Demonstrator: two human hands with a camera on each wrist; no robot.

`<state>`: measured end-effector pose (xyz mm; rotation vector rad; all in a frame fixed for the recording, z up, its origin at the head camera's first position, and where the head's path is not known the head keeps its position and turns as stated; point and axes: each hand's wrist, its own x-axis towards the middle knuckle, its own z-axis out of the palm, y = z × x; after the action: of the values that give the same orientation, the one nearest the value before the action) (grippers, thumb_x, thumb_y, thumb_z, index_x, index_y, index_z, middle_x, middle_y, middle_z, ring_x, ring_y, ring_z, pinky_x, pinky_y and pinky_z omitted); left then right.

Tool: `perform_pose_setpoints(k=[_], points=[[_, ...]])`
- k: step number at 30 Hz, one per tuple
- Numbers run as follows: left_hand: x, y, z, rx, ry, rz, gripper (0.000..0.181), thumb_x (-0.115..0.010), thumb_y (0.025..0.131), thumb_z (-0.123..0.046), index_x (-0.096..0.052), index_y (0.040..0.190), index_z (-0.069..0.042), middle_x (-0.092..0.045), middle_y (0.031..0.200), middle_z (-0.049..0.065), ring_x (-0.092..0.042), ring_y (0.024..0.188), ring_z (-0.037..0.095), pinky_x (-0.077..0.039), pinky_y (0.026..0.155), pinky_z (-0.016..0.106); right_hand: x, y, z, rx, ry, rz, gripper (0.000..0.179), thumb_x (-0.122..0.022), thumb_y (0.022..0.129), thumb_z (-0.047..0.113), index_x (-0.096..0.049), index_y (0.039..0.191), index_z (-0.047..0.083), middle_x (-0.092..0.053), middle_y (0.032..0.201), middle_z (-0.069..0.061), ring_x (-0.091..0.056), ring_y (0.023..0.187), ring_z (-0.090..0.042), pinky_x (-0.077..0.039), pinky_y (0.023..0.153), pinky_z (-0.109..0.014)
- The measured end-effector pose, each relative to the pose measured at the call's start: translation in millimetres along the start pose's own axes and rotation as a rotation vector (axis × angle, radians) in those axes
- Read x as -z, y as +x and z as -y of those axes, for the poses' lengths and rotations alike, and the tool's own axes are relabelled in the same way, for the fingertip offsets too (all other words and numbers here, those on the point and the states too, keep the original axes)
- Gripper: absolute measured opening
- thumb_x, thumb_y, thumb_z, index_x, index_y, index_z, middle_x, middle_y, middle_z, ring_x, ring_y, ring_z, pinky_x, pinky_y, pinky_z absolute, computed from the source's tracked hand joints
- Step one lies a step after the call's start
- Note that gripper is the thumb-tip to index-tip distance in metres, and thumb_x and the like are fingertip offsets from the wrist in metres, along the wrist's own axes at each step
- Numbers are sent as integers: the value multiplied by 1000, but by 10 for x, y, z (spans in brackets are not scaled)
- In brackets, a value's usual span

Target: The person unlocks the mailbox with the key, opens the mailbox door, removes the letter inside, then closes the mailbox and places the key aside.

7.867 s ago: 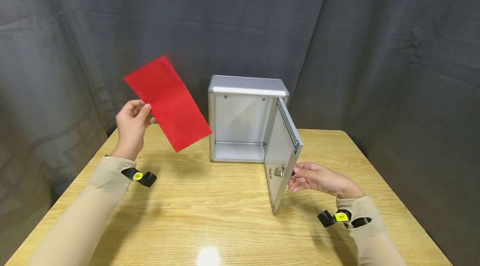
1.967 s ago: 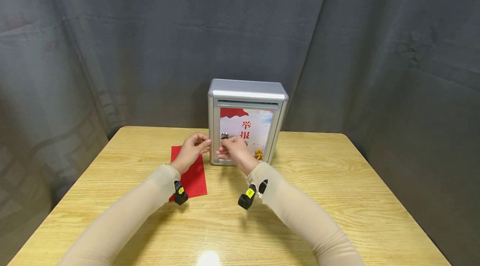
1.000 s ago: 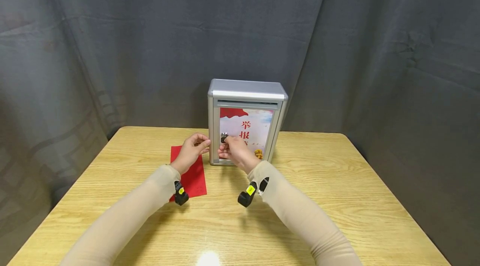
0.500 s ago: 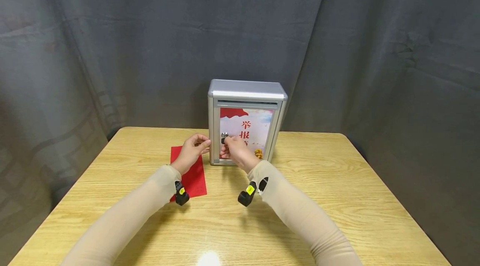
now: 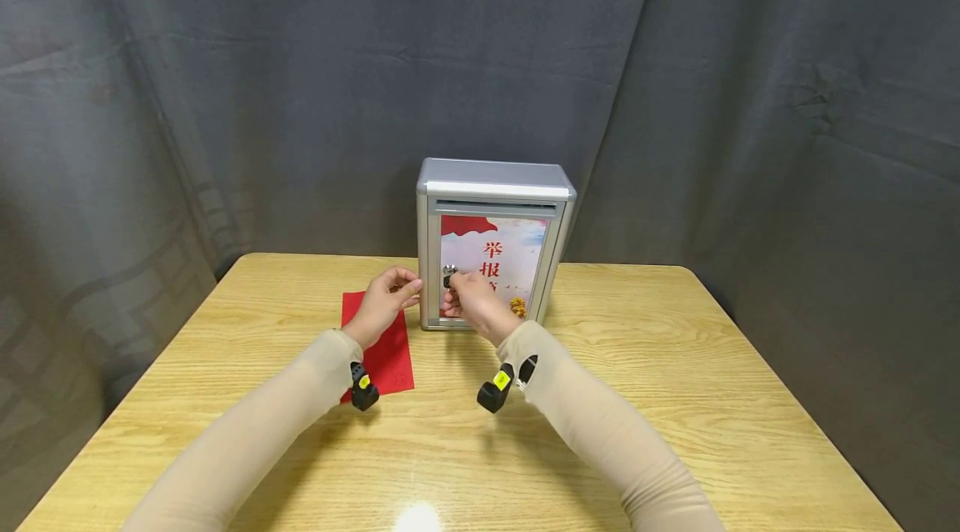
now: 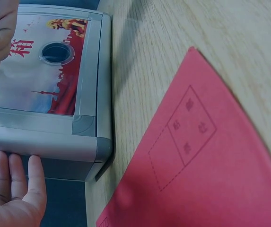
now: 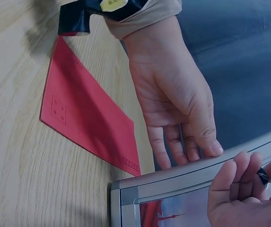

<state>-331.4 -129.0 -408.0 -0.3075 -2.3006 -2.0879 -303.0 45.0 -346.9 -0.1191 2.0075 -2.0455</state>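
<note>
A silver metal box [image 5: 495, 173] stands upright on the table, its door closed, with a slot along the top and a printed poster [image 5: 517, 244] on the front. My right hand [image 5: 476, 303] pinches a black-headed key [image 7: 264, 176] at the lock [image 5: 449, 270] on the door's left side. Against the box's left side, the fingertips of my left hand [image 5: 384, 303] rest, fingers fairly straight and holding nothing. Beneath my left wrist, a red envelope [image 5: 390, 357] lies flat on the table; hand and sleeve hide part of it in the head view.
The wooden table [image 5: 660, 399] has its rear edge just behind the box. A grey curtain [image 5: 360, 98] hangs behind and on both sides. Each wrist carries a black camera [image 5: 492, 394] on a strap.
Earlier the door was swung out, and my left hand held the envelope up. The door has since closed and the envelope lies down. Lately my right fingers have shifted slightly at the key.
</note>
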Motion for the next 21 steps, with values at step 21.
perform_pose_setpoints(k=[21], points=[[9, -11, -19, 15, 28, 8, 29, -60, 96, -18, -52, 117, 0, -54, 110, 12, -54, 105, 24, -51, 97, 42, 19, -2, 16, -36, 68, 9, 20, -32, 97, 5, -45, 82, 5, -47, 65, 0, -48, 55, -9, -46, 52, -17]])
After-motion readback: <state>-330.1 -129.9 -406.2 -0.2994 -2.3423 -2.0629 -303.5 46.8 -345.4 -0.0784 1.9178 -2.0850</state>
